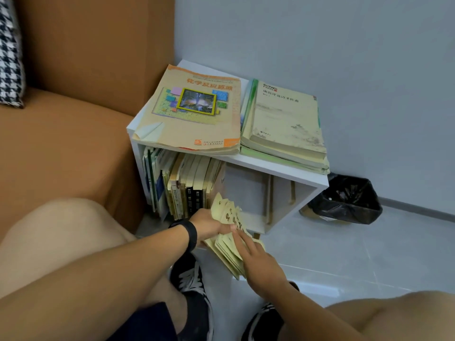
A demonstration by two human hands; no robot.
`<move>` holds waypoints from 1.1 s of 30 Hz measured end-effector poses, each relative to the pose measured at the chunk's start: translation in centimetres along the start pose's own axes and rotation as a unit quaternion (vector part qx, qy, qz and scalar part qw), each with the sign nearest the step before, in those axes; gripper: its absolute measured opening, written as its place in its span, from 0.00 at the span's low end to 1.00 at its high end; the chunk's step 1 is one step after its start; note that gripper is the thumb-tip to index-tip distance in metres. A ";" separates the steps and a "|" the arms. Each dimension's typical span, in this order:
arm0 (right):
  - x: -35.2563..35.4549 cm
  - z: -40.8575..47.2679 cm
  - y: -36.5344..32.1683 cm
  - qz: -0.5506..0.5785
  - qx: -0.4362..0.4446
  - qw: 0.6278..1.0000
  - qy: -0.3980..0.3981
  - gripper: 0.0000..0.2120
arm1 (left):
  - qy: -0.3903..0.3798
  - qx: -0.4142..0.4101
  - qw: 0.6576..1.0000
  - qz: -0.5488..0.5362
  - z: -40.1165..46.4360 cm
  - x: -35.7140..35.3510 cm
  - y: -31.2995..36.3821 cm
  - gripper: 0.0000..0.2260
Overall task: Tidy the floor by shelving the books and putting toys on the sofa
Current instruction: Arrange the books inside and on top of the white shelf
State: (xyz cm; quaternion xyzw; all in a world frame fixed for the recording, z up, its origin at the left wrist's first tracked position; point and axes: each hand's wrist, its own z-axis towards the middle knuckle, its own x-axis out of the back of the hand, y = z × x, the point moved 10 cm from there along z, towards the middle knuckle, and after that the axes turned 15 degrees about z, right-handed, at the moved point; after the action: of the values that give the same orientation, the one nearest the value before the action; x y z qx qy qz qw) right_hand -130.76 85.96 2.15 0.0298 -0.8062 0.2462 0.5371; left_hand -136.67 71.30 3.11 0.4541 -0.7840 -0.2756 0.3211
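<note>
A bundle of thin yellowish books (227, 232) is held between both hands just in front of the white shelf cube's (275, 167) open compartment. My left hand (209, 223) grips the bundle from the left side. My right hand (261, 262) rests on its near edge with the fingers laid along the covers. Several books (182, 185) stand upright in the left half of the compartment; the right half holds none. A large orange-cover textbook (194, 112) and a stack of pale green books (285, 124) lie flat on top of the cube.
The brown sofa (61, 143) stands directly left of the cube, with a houndstooth cushion (9, 52) at its far left. A black-lined bin (344, 200) sits on the grey floor to the right of the cube. My knees and black shoes (194, 286) are below.
</note>
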 end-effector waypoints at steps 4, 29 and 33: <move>1.4 0.1 -0.5 -0.011 0.020 1.000 0.017 0.48 | -0.012 -0.006 1.000 0.009 -0.2 -0.5 0.2 0.20; -6.2 19.3 9.3 0.650 -0.347 0.667 0.110 0.39 | 0.068 -0.002 0.894 0.444 7.3 1.7 11.4 0.12; -5.1 21.1 10.5 0.639 -0.325 0.679 0.158 0.22 | 0.106 -0.014 0.879 0.466 7.9 2.7 11.5 0.17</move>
State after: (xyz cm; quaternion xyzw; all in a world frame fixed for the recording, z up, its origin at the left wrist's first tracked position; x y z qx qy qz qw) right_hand -149.85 84.98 -12.55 -0.7081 -0.5620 0.2531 0.3444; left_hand -149.80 75.05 7.05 0.0584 -0.8624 -0.0559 0.4997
